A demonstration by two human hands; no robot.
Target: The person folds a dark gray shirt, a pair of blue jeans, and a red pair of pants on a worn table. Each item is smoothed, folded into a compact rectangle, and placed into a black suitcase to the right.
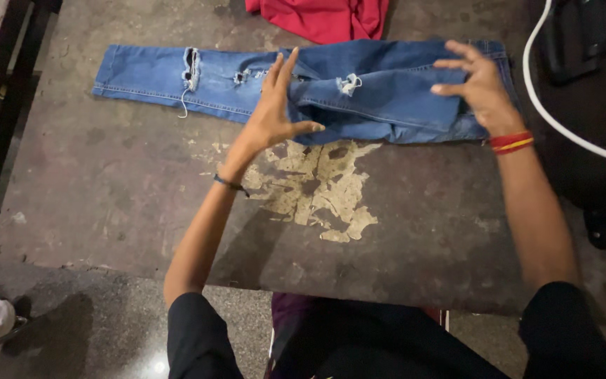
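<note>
A pair of ripped blue jeans lies flat across the far part of a worn brown table, legs stretched to the left. My left hand rests edge-on against the middle of the jeans near the knee rips, fingers straight and apart. My right hand, with red bands at the wrist, hovers over the waist end at the right, fingers spread, touching or just above the denim. Neither hand grips anything.
A red cloth lies at the table's far edge behind the jeans. A white cable curves past dark equipment at the right. A patch of peeled surface marks the table's middle. A dark frame stands at the left.
</note>
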